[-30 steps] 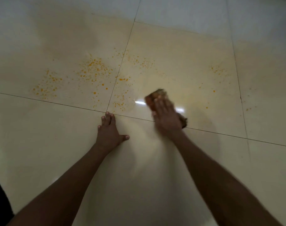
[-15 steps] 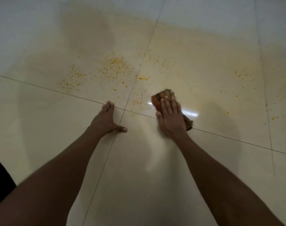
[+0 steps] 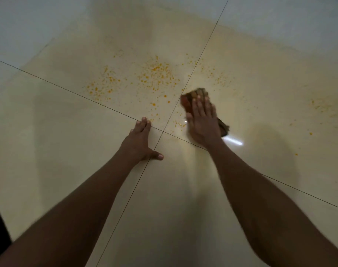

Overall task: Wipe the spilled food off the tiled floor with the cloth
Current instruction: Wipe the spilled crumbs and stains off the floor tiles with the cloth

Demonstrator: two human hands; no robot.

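Orange crumbs of spilled food (image 3: 154, 78) lie scattered over the cream tiled floor (image 3: 68, 132), thickest just left of the vertical grout line. A folded brown and orange cloth (image 3: 193, 95) lies flat on the floor just right of that line. My right hand (image 3: 202, 122) presses on it with straight fingers and covers most of it. My left hand (image 3: 139, 141) rests flat on the tile to the left, fingers together, thumb out.
Fainter specks of food (image 3: 316, 105) lie on the right tile, with single crumbs (image 3: 296, 154) nearer me. Two dark grout lines cross at a joint (image 3: 163, 131) between my hands. A bright light reflection (image 3: 232, 141) sits right of my right wrist.
My right hand has pushed the cloth a little forward and left towards the grout line. The camera has swung, so the floor appears rotated. My left hand stays planted.
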